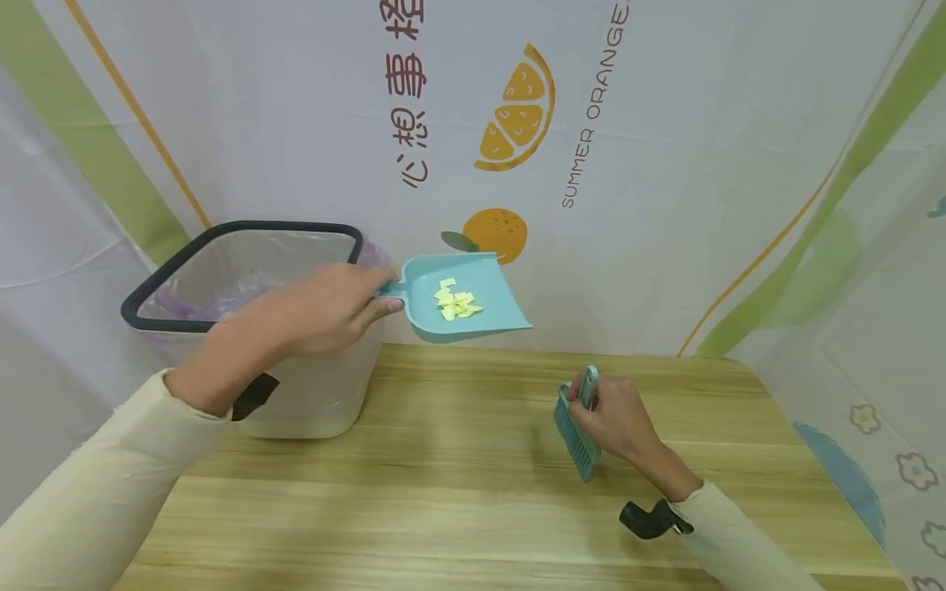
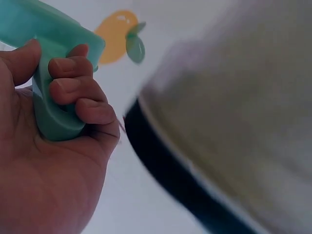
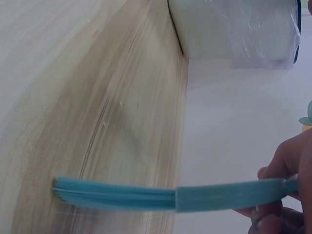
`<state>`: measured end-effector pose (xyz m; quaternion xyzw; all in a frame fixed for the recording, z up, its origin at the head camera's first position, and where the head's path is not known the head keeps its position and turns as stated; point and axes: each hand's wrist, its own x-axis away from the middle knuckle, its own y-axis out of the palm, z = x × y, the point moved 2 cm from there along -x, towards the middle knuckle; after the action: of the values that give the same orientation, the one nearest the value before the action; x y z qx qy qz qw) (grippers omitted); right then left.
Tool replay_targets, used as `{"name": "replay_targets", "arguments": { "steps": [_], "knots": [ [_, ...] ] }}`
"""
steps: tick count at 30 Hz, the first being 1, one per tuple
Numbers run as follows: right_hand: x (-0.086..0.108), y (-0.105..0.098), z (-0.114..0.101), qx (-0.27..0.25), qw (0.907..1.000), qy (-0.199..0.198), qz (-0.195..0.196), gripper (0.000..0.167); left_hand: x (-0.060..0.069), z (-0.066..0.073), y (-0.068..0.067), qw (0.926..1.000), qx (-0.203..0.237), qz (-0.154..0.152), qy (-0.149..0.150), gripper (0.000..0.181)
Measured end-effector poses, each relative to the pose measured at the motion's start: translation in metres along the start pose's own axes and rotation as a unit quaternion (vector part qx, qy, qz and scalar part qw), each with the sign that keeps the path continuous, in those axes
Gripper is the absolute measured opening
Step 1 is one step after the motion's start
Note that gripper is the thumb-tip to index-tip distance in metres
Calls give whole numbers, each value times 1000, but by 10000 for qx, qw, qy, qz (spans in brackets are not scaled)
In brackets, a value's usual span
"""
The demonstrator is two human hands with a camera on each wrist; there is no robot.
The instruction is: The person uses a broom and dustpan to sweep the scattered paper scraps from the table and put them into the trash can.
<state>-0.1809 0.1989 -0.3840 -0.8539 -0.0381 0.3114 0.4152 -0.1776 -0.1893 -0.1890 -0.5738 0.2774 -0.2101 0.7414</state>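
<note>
Left grip (image 1: 314, 316): I grasped the dustpan (image 1: 484, 279), raised beside the bin (image 1: 170, 325).
Right grip (image 1: 619, 420): I clasped the brush (image 1: 575, 439) over the surface (image 1: 458, 468).
Yellow scraps (image 1: 461, 309): they lay in my dustpan.

White cloth (image 1: 296, 115) fills the upper part of the frame, printed at top centre with dark red characters (image 1: 406, 75), an orange slice (image 1: 520, 121) and the words SUMMER ORANGE (image 1: 592, 112), a whole orange (image 1: 497, 233) with a leaf (image 1: 460, 241) just below. Green bands (image 1: 81, 123) slant at upper left and upper right. A wood-grain desk (image 1: 458, 509) spans the bottom; outlined flowers (image 1: 916, 471) show at lower right
</note>
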Motion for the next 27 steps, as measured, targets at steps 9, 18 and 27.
{"name": "replay_targets", "arguments": {
  "steps": [9,18,27],
  "knots": [
    [-1,2,1,-32,10000,6,6,11,25,-42,-21,9977,-223,38,-631,22],
    [0,1,1,-43,10000,39,28,11,57,-77,-26,9938,-484,223,-978,18],
    [1,1,0,-9,10000,78,-2,10,92,-108,-35,9850,-693,211,-1568,22]
  ]
}}
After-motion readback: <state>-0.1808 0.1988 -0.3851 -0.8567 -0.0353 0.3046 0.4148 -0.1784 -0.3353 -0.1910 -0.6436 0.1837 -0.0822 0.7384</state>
